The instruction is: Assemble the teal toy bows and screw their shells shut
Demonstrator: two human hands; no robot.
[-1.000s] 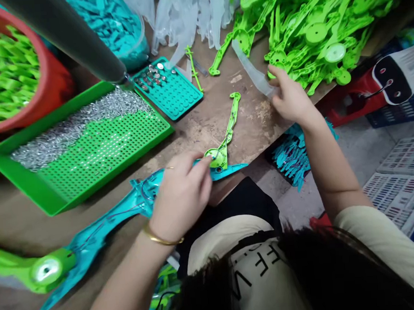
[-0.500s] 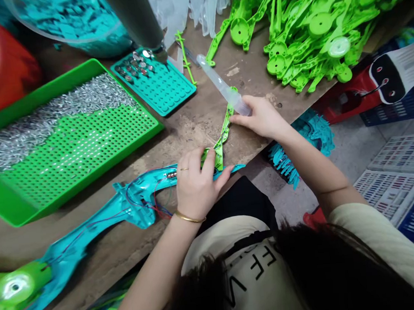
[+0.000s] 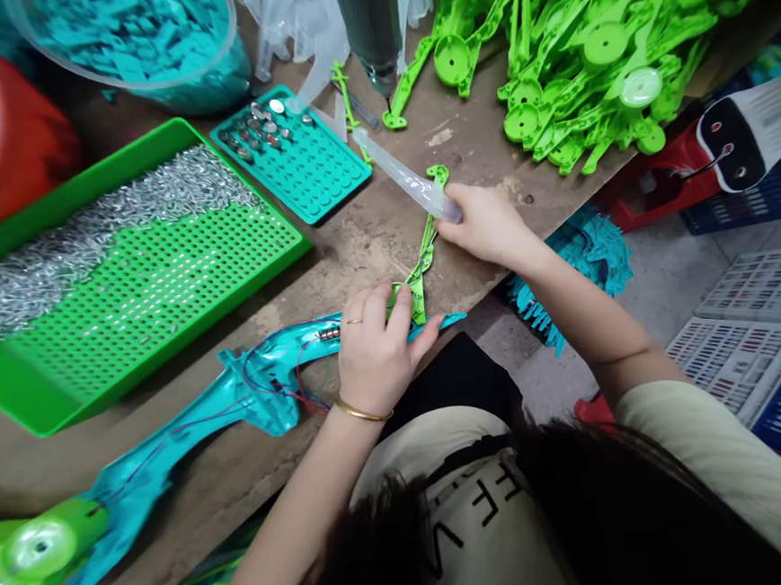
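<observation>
My right hand [image 3: 486, 224] pinches the wide end of a frosted translucent plastic piece [image 3: 400, 173], whose narrow end points up-left above the table. Under it lies a slim bright green plastic part [image 3: 426, 252], running down to my left hand [image 3: 376, 343]. The left hand's fingers press on the lower end of this green part and on the end of a blue toy sword shell [image 3: 201, 414], hiding where the two meet. Thin red and blue wires [image 3: 296, 392] and a metal coil spring [image 3: 330, 334] show in the shell. A green round-hubbed part [image 3: 49, 543] sits at its far end.
A hanging electric screwdriver [image 3: 369, 24] points down beyond my hands. Left stand a green tray [image 3: 248, 286] of screws and a teal mat [image 3: 320, 176] holding small metal discs. Green parts [image 3: 589, 60] pile up at right; a clear tub [image 3: 235, 34] holds blue pieces.
The frosted piece in my right hand has tipped lower, its narrow end shifting left and down. The hanging screwdriver has swung to the right. My left hand keeps its place on the parts.
</observation>
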